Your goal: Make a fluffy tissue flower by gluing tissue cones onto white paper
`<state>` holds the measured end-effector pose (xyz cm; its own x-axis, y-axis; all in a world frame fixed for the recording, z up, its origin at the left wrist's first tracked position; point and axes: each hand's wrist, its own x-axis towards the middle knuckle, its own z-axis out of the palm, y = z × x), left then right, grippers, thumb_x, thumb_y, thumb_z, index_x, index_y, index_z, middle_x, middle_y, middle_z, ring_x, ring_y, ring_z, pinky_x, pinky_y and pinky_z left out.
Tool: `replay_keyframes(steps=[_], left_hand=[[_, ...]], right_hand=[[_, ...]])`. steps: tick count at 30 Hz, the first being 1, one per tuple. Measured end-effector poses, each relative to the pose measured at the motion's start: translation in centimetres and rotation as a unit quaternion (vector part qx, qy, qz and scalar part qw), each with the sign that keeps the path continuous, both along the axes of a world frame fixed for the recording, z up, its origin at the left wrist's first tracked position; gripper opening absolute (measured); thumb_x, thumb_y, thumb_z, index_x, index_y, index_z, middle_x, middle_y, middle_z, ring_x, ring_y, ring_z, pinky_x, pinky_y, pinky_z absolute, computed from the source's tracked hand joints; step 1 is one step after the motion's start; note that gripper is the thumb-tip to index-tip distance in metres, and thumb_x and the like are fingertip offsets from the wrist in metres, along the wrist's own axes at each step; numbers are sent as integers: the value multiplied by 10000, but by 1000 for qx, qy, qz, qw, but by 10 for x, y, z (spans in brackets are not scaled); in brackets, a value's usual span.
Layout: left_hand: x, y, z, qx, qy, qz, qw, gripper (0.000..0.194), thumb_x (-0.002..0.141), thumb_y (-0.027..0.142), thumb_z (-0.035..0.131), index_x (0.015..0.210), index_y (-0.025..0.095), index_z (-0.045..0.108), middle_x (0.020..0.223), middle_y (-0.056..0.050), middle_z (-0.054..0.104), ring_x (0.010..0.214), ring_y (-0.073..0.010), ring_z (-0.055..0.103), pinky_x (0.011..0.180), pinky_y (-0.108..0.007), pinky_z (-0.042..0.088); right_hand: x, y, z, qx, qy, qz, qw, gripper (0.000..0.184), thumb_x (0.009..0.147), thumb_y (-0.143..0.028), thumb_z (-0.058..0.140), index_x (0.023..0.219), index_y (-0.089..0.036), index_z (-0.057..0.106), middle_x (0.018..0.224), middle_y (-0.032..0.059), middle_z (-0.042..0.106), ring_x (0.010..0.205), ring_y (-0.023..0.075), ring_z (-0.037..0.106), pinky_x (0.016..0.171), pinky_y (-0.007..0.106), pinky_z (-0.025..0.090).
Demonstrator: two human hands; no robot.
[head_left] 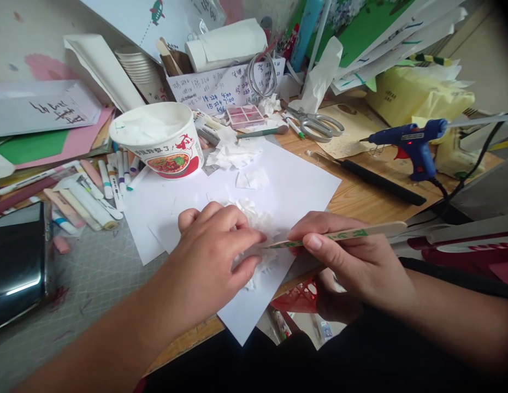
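My right hand (356, 251) pinches a flat wooden stick (348, 233) with green print between thumb and fingers. The stick's left tip reaches a white crumpled tissue piece (254, 215) on the white paper sheets (297, 174). From the left, my left hand (215, 251) grips this tissue piece, its thumb and fingers curled around it. Part of the tissue is hidden behind the fingers. Beyond my hands lie a small torn tissue scrap (253, 179) and a loose heap of tissue (233, 154). A printed paper bowl (164, 144) with white tissue inside stands behind my left hand.
At the right, a blue glue gun (418, 144) stands with its cable trailing off the edge. Near it are a black-handled tool (383, 183) and grey scissors (317, 123). Several markers (110, 177) and a dark shiny case (20, 262) lie on the left over a cutting mat (94, 295).
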<state>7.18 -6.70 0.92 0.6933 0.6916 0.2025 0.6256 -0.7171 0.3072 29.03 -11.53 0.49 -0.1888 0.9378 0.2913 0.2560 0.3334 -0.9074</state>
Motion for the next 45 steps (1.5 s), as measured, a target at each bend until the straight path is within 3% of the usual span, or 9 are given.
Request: replay_keyframes(steps=[4,11,18,22,25,28,33,40,45], left_hand=[[0,-1,1,1,13,0,1000,119,812,214,647,898,270,707,870,-1,610,875,-214,514,735,-387,246],[0,-1,0,-3,8,4,1000,158,821,225,640,948,293,705,888,-3,618,879,-219,517,744,-396,242],[-1,-1,1,-44,-3,16,999,185,814,202,680,968,302,701,922,-7,606,930,-242,516,777,-418,254],[-1,-2,1,-77,-37,23,996,239,785,160,685,964,316,699,907,-2,600,908,-230,518,792,-424,282],[-1,-2,0,-78,-42,32,996,254,784,127,656,955,311,694,908,-3,596,908,-222,518,790,-414,301],[-2,-3,0,-80,-50,32,995,239,775,134,657,938,305,690,894,-1,591,893,-222,514,778,-408,299],[-3,-3,-2,-107,-52,34,992,222,758,142,674,909,303,694,895,3,584,899,-215,499,771,-395,279],[-4,-2,-3,-103,-64,35,992,193,774,155,657,899,297,698,888,5,582,886,-209,483,776,-394,266],[-3,-3,-2,-99,-58,28,993,186,793,156,637,906,292,693,898,1,579,902,-216,487,778,-399,266]], right_hand=[[-3,6,3,14,-32,31,999,134,937,-244,576,890,-193,690,786,26,704,679,120,639,583,231,499],[3,7,8,-50,-52,11,997,233,941,-308,558,763,-209,670,651,11,629,614,136,612,558,249,500],[18,19,21,4,-43,8,999,245,962,-313,542,772,-209,657,694,9,640,663,132,608,604,249,481],[30,59,39,84,-59,-15,995,322,991,-326,452,715,-202,564,752,31,609,730,158,590,680,293,481],[28,101,42,59,-225,-22,972,304,990,-302,399,809,-174,606,748,36,584,681,156,572,696,308,480],[13,137,30,57,-349,2,935,139,879,-211,571,948,-164,682,866,58,611,826,182,590,805,307,463],[-10,172,6,38,-410,3,911,316,766,-40,558,1037,-127,694,1017,114,614,843,188,589,784,280,441],[-6,173,17,-29,-446,67,892,133,697,-189,726,827,-170,705,964,70,647,808,174,590,702,243,424],[-5,163,18,-83,-428,65,898,35,709,-149,660,693,-174,641,779,20,636,666,124,555,594,224,392]])
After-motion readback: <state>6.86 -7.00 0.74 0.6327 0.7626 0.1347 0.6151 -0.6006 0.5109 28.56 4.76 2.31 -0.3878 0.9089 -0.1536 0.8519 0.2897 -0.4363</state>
